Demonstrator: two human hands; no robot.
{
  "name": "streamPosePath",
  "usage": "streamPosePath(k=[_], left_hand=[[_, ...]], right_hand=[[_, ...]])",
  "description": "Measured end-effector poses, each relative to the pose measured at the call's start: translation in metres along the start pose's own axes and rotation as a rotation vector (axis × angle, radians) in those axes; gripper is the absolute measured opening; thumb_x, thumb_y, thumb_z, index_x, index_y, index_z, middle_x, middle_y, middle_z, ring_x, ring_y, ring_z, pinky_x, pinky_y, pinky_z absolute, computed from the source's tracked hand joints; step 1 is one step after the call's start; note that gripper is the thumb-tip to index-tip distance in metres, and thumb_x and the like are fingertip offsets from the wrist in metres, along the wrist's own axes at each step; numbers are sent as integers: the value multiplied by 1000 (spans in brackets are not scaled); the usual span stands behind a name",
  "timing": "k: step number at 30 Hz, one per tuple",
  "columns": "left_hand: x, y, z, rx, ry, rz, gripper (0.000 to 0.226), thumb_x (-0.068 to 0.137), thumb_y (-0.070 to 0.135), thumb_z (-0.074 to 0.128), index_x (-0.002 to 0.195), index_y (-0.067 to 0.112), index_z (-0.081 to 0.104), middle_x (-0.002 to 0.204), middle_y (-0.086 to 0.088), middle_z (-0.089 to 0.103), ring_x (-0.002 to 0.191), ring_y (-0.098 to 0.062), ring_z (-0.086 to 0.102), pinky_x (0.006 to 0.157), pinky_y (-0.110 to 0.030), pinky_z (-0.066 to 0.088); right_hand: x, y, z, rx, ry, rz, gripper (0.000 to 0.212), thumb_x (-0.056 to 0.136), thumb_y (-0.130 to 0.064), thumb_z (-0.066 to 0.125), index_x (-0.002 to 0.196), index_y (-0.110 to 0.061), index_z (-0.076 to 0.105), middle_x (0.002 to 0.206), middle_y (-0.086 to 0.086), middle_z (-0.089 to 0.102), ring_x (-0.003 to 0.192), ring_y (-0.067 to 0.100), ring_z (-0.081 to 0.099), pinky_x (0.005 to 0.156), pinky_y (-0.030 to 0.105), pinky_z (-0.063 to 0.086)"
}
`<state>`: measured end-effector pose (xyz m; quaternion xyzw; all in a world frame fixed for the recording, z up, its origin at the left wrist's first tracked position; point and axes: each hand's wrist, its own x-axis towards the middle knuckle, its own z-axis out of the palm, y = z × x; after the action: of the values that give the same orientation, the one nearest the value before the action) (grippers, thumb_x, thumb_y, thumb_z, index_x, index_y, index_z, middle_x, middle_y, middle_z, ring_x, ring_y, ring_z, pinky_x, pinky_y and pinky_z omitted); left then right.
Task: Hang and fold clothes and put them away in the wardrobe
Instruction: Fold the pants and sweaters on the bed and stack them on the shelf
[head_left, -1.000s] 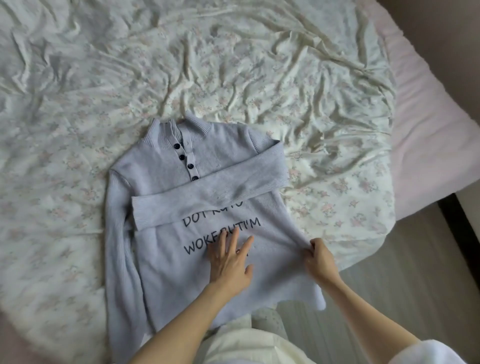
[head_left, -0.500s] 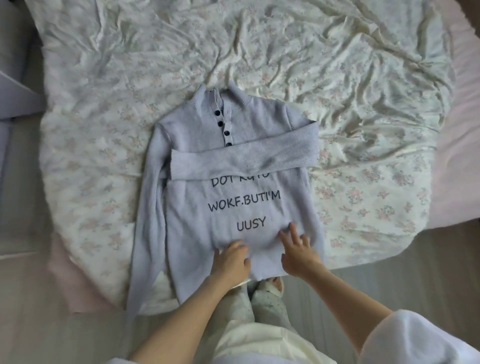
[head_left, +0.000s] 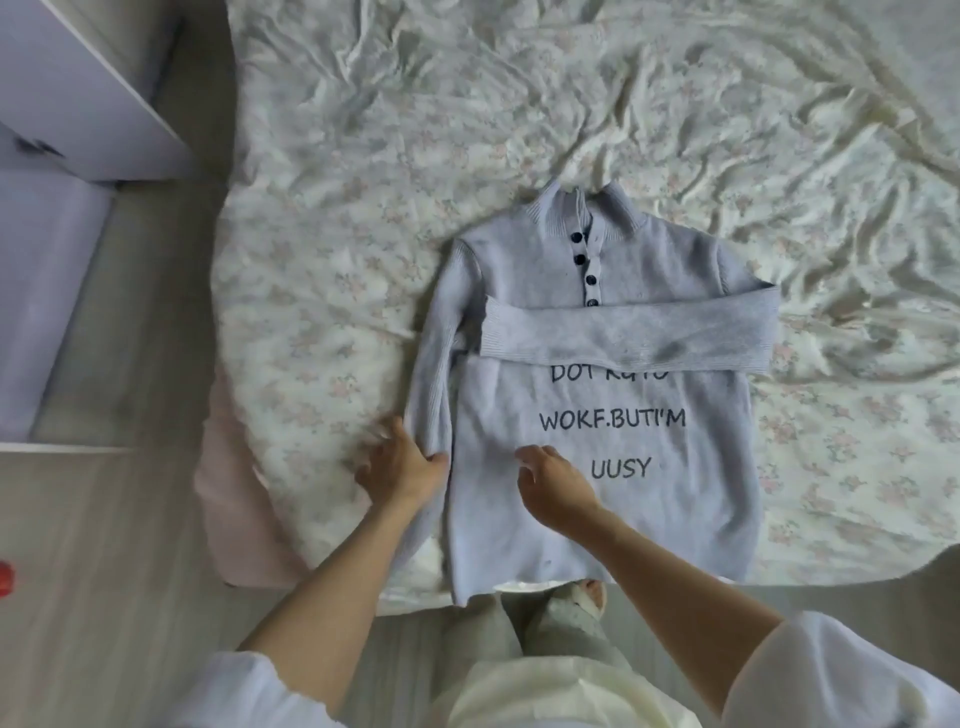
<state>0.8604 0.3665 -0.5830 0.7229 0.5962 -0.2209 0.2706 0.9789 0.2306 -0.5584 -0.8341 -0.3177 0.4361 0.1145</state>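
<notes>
We're looking down at a bed (head_left: 519, 130) with a crumpled floral sheet (head_left: 363, 234) over it, pale wood-look floor (head_left: 104, 545) on the left and a white wardrobe (head_left: 78, 93) up in the top-left corner. A bit of pink mattress (head_left: 234, 519) peeks out at the bed's near corner.

Our sweater (head_left: 597, 493), light lilac knit with a buttoned collar, lies flat on the sheet near the bed's edge, front up, with its hem hanging a little over that edge. One sleeve (head_left: 623, 338) is folded straight across the chest, covering part of the top line of print. The other sleeve (head_left: 431, 364) runs down along the sweater's left side.

Our left hand (head_left: 400, 467) is right on that hanging sleeve: the thumb presses onto the knit and the fingers look tucked around its outer edge, so the grip looks closed on the sleeve, though the fingertips are blurry. Our right hand (head_left: 556, 483) rests on the sweater's body just left of the "UUSY" print, fingers loosely bent and not holding any fabric.

White sleeves cover both upper arms at the bottom of the view.
</notes>
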Motion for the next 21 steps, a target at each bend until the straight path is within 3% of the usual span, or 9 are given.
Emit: streamPosePath(k=[3,6,9,11,13,16,18,20,21], left_hand=[[15,-7,-15,-294,-64,68,28,81,25,62,104,11,53,105,-9,62,92,-28,60,78,-31,50],[18,-29,-43,-672,-51,72,16,84,2,61,94,5,48,91,-12,55,74,-20,52,49,-11,40],[35,-65,-83,-537,-3,38,11,85,15,62,84,8,53,77,-7,56,70,-21,53,52,-23,39],[46,-82,-108,-406,-56,19,17,85,27,61,86,10,58,78,-6,59,70,-22,55,54,-24,38],[54,-89,-130,-452,-126,18,27,82,35,64,85,8,61,79,-7,61,71,-21,56,59,-25,38],[50,-83,-152,-548,-238,137,22,89,26,60,73,14,51,62,0,42,54,-13,37,46,-24,26],[36,-72,-158,-622,-343,255,6,93,11,54,94,10,60,73,1,52,61,-6,45,49,-14,35],[17,-58,-156,-652,-512,354,26,93,-1,50,117,0,57,98,-4,62,79,-1,56,62,-5,42],[9,-51,-154,-643,-626,383,29,92,-4,48,120,0,56,103,-5,62,80,3,59,63,-5,43]], right_hand=[[8,-26,15,113,37,23,34,94,-12,35,124,-12,52,123,11,53,112,30,53,90,31,40],[14,-48,23,177,60,40,35,94,-12,37,124,-15,54,125,7,56,112,27,55,91,30,41],[23,-82,34,266,30,-4,34,93,-9,41,124,-14,55,119,8,62,104,24,59,86,25,42],[26,-105,42,367,24,-28,33,92,-8,44,123,-13,55,112,5,61,89,17,58,81,24,43],[28,-123,49,446,44,-74,33,92,-7,48,124,-14,54,108,-2,55,80,10,54,79,24,44],[28,-150,51,704,-1,-86,29,94,-14,49,122,-20,54,111,0,56,84,9,57,77,24,47],[28,-164,41,983,-77,23,24,98,-22,45,120,-19,55,106,1,61,87,14,59,74,25,50],[34,-166,28,1225,-174,179,29,98,-32,44,114,-13,59,97,0,65,84,15,61,72,26,51],[37,-163,21,1304,-210,257,34,96,-37,46,112,-11,61,97,2,67,87,17,63,78,30,53]])
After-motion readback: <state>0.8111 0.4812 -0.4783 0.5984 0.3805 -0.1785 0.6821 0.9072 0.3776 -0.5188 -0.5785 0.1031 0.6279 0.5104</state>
